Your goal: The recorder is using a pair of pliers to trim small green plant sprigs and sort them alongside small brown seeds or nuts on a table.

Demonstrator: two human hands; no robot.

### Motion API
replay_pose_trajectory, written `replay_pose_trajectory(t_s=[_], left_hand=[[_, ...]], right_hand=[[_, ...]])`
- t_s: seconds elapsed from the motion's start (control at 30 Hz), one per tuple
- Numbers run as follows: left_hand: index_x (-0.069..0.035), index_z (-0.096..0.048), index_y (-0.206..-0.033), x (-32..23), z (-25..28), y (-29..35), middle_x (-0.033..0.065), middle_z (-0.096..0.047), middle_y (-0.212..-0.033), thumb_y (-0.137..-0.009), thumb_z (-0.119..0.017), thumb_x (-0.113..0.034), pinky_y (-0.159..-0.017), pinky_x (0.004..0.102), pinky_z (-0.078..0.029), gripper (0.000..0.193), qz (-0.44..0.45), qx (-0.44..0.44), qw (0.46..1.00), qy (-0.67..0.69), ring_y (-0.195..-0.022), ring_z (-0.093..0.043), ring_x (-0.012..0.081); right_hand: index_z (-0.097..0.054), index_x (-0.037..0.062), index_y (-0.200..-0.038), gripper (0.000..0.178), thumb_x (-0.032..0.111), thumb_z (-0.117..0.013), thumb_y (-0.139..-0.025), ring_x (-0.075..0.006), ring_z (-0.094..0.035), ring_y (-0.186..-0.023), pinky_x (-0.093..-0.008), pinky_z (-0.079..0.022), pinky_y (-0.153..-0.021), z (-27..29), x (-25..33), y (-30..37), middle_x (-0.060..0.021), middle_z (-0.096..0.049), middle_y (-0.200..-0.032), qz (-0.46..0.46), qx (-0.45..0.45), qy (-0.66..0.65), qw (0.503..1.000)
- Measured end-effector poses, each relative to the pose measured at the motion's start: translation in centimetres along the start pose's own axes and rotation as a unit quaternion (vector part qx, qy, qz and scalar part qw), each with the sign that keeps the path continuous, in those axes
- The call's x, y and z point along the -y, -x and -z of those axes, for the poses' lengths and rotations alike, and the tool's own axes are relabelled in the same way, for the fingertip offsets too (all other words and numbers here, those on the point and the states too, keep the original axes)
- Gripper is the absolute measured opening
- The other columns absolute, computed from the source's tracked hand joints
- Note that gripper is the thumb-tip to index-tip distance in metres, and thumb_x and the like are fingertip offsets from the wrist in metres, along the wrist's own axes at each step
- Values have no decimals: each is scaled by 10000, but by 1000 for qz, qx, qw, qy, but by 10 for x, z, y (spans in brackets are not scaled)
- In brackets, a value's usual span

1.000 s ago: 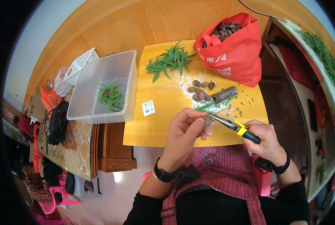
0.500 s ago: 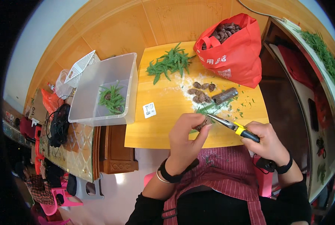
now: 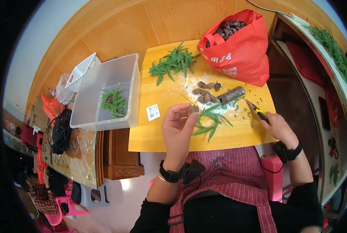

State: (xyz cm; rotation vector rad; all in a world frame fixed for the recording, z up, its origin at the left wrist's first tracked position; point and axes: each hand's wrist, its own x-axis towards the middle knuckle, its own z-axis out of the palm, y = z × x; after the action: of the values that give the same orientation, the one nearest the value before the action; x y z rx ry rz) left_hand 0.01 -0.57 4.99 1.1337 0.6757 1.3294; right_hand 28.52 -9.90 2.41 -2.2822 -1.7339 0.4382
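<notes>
Between the thumb and fingers of my left hand (image 3: 178,130) is a small brown pine cone (image 3: 194,109), with thin wire ends sticking up from it. My right hand (image 3: 280,127) is closed around long-nose pliers (image 3: 260,113) with yellow and black handles, their jaws pointing up and left near the table's right side. A green artificial sprig (image 3: 211,120) lies on the table just right of my left hand. Beyond it are several loose pine cones (image 3: 205,95) and a dark brown cylinder (image 3: 231,95), among white powder and green scraps.
A red bag (image 3: 235,58) full of pine cones stands at the table's back right. More green sprigs (image 3: 173,62) lie at the back left. Left of the table (image 3: 150,136), a clear plastic bin (image 3: 96,126) holds a sprig with a cone. A white label (image 3: 153,112) lies nearby.
My right hand has drawn the pliers away from the cone, to the right and up. My left hand has moved left with the cone, uncovering the sprig.
</notes>
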Motion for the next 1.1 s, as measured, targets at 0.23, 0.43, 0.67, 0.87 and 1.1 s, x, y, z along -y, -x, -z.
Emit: replay_pose_trajectory(t_s=[0.23,0.43,0.67,0.87,1.1], left_hand=[[-41,-528,-947,11,-7,8,22,-577,-841,-709,-711,3,-543,183,-398,303,-57,50,991,-107,-648,-493,45],[-37,-536,-865,24,-11,15,69,-584,-888,-660,-735,13,-546,186,-415,290,-159,135,929,-305,-661,-525,69],[-27,-573,-976,42,13,-12,78,-589,-920,-732,-677,-43,-658,260,-451,265,-148,84,899,-404,-767,-557,157],[-12,-545,-1056,77,53,-27,103,-584,-920,-777,-628,-58,-686,297,-454,295,-216,126,820,-515,-799,-560,199],[9,-549,-1002,85,48,-15,114,-571,-795,-737,-681,-102,-629,290,-453,317,-28,132,851,-507,-700,-545,193]], right_hand=[[-597,-2,-867,252,236,-603,-782,-335,-597,-786,-376,-472,-676,13,43,7,-191,-613,-796,51,72,123,988],[-467,-16,-1186,327,129,-495,-895,-113,-567,-857,-248,-446,-744,-15,101,3,-67,-597,-940,191,112,-498,838],[-467,36,-1145,239,135,-426,-932,-84,-547,-802,-210,-439,-719,-46,97,-31,-52,-593,-958,100,97,-639,757],[-480,37,-1059,169,129,-435,-925,-86,-548,-786,-217,-439,-703,-60,78,-36,-54,-600,-903,113,155,-591,784],[-509,14,-1012,169,135,-485,-897,-97,-574,-764,-232,-450,-695,-68,85,-32,-61,-617,-841,179,131,-471,854]])
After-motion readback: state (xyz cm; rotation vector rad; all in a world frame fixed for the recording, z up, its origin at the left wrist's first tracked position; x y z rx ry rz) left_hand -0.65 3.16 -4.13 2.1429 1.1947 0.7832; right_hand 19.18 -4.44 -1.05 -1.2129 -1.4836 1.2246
